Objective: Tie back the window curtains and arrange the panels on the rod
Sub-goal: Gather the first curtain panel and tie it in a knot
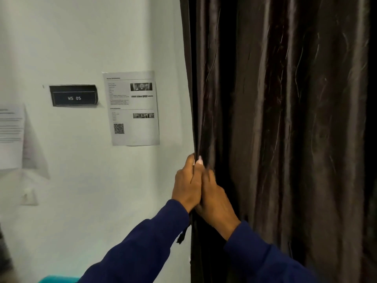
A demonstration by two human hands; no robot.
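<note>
A dark brown shiny curtain (285, 119) hangs in long folds over the right half of the view. Its left edge runs down along the white wall. My left hand (186, 184) grips that left edge at about waist height, fingers curled round the fabric. Pressed right against it, my right hand (216, 203) also grips the gathered edge folds, its fingertips hidden in the cloth. A short dark strap end (182, 235) dangles just below my left wrist. The rod is out of view above.
On the white wall to the left hang a printed sheet with a QR code (133, 108), a dark "WS 05" plate (73, 96) and another paper (11, 135). A wall switch (28, 196) sits lower left. Something teal (59, 279) shows at the bottom edge.
</note>
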